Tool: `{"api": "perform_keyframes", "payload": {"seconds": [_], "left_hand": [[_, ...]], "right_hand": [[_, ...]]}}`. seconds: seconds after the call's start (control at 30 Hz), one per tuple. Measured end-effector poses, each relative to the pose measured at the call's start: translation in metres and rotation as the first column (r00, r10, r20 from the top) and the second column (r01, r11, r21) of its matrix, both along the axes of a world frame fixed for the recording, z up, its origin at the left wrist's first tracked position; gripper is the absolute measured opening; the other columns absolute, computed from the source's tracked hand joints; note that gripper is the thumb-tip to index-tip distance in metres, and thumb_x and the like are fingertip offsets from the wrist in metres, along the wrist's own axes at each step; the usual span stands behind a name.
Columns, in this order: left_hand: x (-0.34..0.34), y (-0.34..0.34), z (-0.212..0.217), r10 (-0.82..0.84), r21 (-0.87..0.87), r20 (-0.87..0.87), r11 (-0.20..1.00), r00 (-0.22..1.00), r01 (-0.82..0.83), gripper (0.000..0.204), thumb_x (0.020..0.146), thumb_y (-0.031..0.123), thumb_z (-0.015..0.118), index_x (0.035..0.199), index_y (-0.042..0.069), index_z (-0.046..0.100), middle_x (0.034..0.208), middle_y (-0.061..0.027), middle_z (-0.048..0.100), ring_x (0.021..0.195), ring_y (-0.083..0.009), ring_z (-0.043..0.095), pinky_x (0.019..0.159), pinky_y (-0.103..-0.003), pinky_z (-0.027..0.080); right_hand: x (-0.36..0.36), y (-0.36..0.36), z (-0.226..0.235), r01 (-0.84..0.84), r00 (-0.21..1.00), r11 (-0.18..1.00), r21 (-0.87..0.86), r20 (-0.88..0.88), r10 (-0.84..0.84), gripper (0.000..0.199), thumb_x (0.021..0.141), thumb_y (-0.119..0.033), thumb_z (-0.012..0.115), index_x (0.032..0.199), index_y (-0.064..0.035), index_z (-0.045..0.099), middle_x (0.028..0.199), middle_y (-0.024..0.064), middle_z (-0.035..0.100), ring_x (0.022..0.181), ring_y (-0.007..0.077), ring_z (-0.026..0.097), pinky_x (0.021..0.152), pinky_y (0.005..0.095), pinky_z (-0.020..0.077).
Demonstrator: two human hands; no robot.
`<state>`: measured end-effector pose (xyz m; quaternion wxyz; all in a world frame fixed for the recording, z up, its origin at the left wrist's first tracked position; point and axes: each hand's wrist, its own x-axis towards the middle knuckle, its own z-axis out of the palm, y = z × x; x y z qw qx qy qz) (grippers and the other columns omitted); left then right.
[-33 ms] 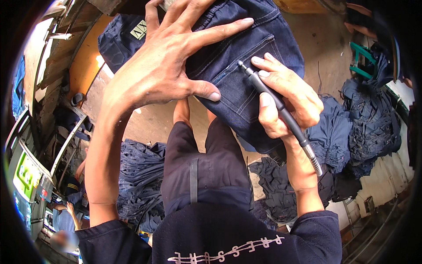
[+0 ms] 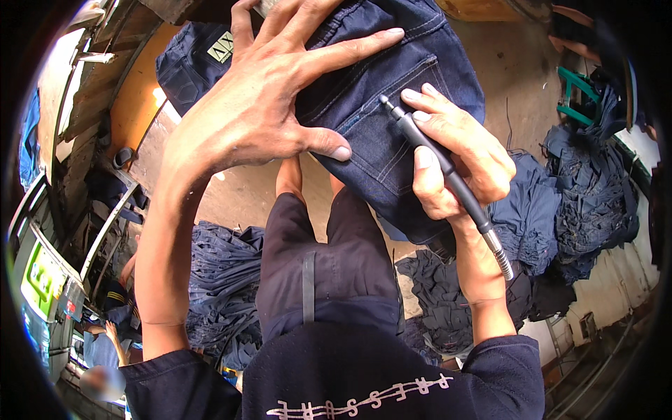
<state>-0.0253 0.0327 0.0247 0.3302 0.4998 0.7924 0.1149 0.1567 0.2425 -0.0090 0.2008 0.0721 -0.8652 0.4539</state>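
Dark blue denim trousers with a stitched patch pocket lie spread before me at the top of the view. My left hand rests on the denim, its fingers spread wide and holding nothing. In my right hand is a black, pen-shaped rotary tool handpiece, gripped between thumb and fingers. Its narrow tip points up and left, over the pocket's stitched edge; whether it touches the cloth I cannot tell. A springy metal sleeve forms its lower end, beside my right wrist. Left of my left hand lies another denim piece with a pale label.
Heaped dark garments lie on the floor at the left and more piles at the right. A green plastic stool stands at the far right. Another person's hand shows at the lower left, by a metal frame.
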Motion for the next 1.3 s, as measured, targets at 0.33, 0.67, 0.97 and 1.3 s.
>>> {"api": "perform_keyframes", "payload": {"seconds": [0.33, 0.67, 0.97, 1.3], "left_hand": [[-0.004, 0.001, -0.019, -0.009, 0.000, -0.115, 1.000, 0.993, 0.009, 0.113, 0.079, 0.084, 0.079, 0.174, 0.041, 0.035, 0.185, -0.0230, 0.006, 0.170, -0.0492, 0.006, 0.127, -0.081, 0.000], [0.000, 0.000, -0.020, 0.035, 0.125, -0.110, 0.992, 0.993, -0.021, 0.109, 0.081, 0.085, 0.077, 0.172, 0.037, 0.042, 0.184, -0.0242, 0.013, 0.169, -0.0479, 0.012, 0.129, -0.077, 0.003], [0.002, 0.006, -0.026, 0.126, 0.205, -0.095, 0.973, 0.987, -0.105, 0.089, 0.093, 0.076, 0.071, 0.168, 0.032, 0.051, 0.183, -0.0229, 0.019, 0.170, -0.0401, 0.015, 0.132, -0.065, -0.004], [0.006, 0.009, -0.023, 0.158, 0.167, -0.093, 0.976, 0.983, -0.141, 0.094, 0.092, 0.080, 0.068, 0.170, 0.030, 0.049, 0.183, -0.0233, 0.017, 0.170, -0.0395, 0.013, 0.131, -0.064, -0.008]], "right_hand": [[-0.010, 0.005, -0.010, 0.050, 0.999, 0.998, 0.036, 0.003, -0.050, 0.029, 0.090, -0.008, 0.067, 0.106, 0.0152, 0.074, 0.104, 0.0352, 0.079, 0.106, 0.0452, 0.081, 0.104, 0.0591, 0.0616], [-0.007, 0.007, -0.012, -0.031, 0.999, 0.997, -0.072, -0.025, 0.030, 0.028, 0.091, -0.005, 0.065, 0.110, 0.0143, 0.073, 0.103, 0.0353, 0.078, 0.106, 0.0469, 0.080, 0.105, 0.0621, 0.0602], [-0.012, 0.022, -0.015, 0.076, 0.997, 0.995, -0.058, -0.022, -0.077, 0.031, 0.091, -0.008, 0.068, 0.110, 0.0163, 0.074, 0.107, 0.0343, 0.079, 0.109, 0.0447, 0.080, 0.107, 0.0569, 0.0605], [-0.015, 0.022, -0.013, 0.082, 0.997, 0.997, 0.009, 0.000, -0.082, 0.030, 0.089, -0.009, 0.069, 0.106, 0.0146, 0.075, 0.106, 0.0337, 0.080, 0.106, 0.0457, 0.081, 0.106, 0.0567, 0.0610]]}}
